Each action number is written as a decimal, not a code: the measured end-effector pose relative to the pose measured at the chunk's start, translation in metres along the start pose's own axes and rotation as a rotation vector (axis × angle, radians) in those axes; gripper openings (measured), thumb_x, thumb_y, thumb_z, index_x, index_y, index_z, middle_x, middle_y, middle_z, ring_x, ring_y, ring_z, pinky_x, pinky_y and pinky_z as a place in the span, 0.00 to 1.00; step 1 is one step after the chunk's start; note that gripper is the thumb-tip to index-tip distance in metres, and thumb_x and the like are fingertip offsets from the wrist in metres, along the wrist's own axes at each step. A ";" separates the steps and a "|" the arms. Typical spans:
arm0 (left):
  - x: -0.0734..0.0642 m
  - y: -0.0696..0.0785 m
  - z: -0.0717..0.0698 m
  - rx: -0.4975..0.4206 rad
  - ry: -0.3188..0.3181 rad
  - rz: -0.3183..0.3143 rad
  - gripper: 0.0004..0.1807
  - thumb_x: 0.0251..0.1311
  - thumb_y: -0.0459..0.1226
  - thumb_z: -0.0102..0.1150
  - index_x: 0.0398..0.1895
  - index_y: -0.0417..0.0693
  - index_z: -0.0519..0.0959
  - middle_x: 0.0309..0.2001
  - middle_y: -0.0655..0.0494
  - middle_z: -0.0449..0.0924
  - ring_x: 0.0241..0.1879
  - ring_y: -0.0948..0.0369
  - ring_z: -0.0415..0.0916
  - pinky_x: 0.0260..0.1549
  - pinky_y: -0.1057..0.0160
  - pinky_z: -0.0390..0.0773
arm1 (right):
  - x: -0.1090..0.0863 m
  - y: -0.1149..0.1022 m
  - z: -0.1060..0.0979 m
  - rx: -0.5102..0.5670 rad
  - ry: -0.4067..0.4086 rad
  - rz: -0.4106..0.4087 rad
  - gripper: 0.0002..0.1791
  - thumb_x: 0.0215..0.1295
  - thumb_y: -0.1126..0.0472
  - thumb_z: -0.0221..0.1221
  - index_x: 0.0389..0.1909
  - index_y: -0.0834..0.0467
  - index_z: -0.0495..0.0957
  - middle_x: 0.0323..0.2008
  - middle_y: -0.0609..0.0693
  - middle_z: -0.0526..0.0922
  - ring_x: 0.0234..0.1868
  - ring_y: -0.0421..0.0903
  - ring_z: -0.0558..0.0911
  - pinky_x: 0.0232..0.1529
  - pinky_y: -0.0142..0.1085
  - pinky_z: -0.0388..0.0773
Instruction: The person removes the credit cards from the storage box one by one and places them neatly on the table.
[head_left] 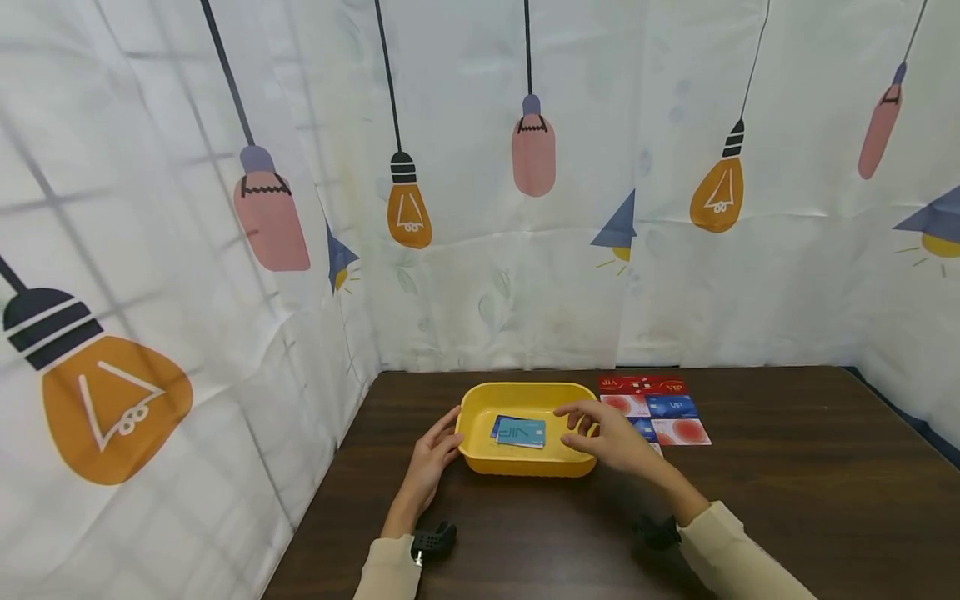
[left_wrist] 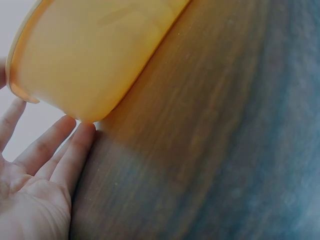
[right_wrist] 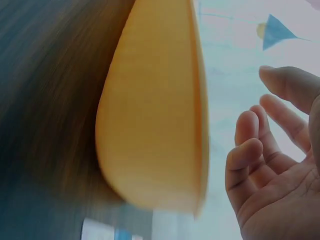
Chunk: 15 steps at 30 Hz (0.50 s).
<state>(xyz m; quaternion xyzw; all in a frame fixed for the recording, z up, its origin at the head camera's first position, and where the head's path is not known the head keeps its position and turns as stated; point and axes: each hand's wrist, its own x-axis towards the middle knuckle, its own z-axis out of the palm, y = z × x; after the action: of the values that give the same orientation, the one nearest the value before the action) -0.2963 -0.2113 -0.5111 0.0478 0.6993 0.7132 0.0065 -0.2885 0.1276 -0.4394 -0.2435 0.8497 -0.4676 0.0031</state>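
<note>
A yellow plastic basin (head_left: 525,465) stands on the dark wooden table. Inside it lie overlapping cards: a teal card (head_left: 522,432) on top and a dark blue card (head_left: 497,423) showing beneath. My left hand (head_left: 429,460) touches the basin's left end; in the left wrist view its fingers (left_wrist: 75,150) are straight, their tips against the basin wall. Above the basin's right end hovers my right hand (head_left: 611,433), loosely bent and holding nothing. The right wrist view shows this hand (right_wrist: 280,170) apart from the basin wall (right_wrist: 155,110), its thumb spread from the fingers.
To the right of the basin, several cards lie in rows: red cards (head_left: 642,384), a blue card (head_left: 672,407) and white cards with red circles (head_left: 681,432). Some are partly covered by the right hand and basin. A lamp-patterned curtain (head_left: 465,292) hangs behind the table (head_left: 810,483).
</note>
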 end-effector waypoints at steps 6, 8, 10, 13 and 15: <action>-0.001 -0.001 0.002 -0.007 0.003 -0.003 0.29 0.74 0.38 0.55 0.77 0.57 0.67 0.67 0.38 0.75 0.66 0.47 0.74 0.58 0.65 0.81 | 0.027 -0.003 0.023 0.020 -0.011 -0.035 0.20 0.65 0.57 0.69 0.56 0.55 0.82 0.41 0.51 0.81 0.38 0.46 0.78 0.36 0.31 0.80; -0.001 -0.001 0.002 -0.005 0.006 -0.005 0.29 0.74 0.38 0.55 0.77 0.57 0.67 0.67 0.38 0.75 0.65 0.47 0.75 0.57 0.65 0.81 | 0.035 -0.003 0.030 0.018 -0.012 -0.029 0.19 0.65 0.58 0.69 0.56 0.56 0.82 0.41 0.50 0.81 0.39 0.46 0.78 0.36 0.30 0.80; -0.001 0.000 0.002 -0.009 0.010 -0.004 0.28 0.75 0.37 0.55 0.77 0.57 0.68 0.66 0.38 0.75 0.65 0.47 0.75 0.56 0.65 0.81 | 0.043 -0.001 0.035 0.005 -0.009 -0.017 0.19 0.65 0.60 0.69 0.56 0.57 0.82 0.41 0.50 0.82 0.38 0.46 0.78 0.36 0.30 0.79; -0.001 0.000 0.001 -0.003 0.011 -0.002 0.28 0.75 0.37 0.54 0.76 0.57 0.68 0.66 0.38 0.76 0.65 0.47 0.75 0.57 0.64 0.81 | 0.052 0.002 0.040 -0.011 -0.012 0.010 0.19 0.64 0.61 0.69 0.56 0.58 0.83 0.42 0.52 0.83 0.37 0.45 0.77 0.36 0.31 0.78; -0.001 0.001 0.001 -0.003 0.011 0.000 0.28 0.75 0.36 0.54 0.77 0.56 0.67 0.66 0.37 0.75 0.65 0.47 0.75 0.58 0.63 0.81 | 0.057 0.004 0.043 -0.018 -0.024 0.025 0.20 0.64 0.61 0.69 0.57 0.59 0.82 0.42 0.53 0.83 0.36 0.45 0.76 0.36 0.32 0.77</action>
<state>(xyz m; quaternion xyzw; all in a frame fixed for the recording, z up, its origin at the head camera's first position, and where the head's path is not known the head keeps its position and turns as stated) -0.2952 -0.2104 -0.5103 0.0437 0.6984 0.7144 0.0029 -0.3308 0.0713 -0.4542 -0.2386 0.8568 -0.4569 0.0170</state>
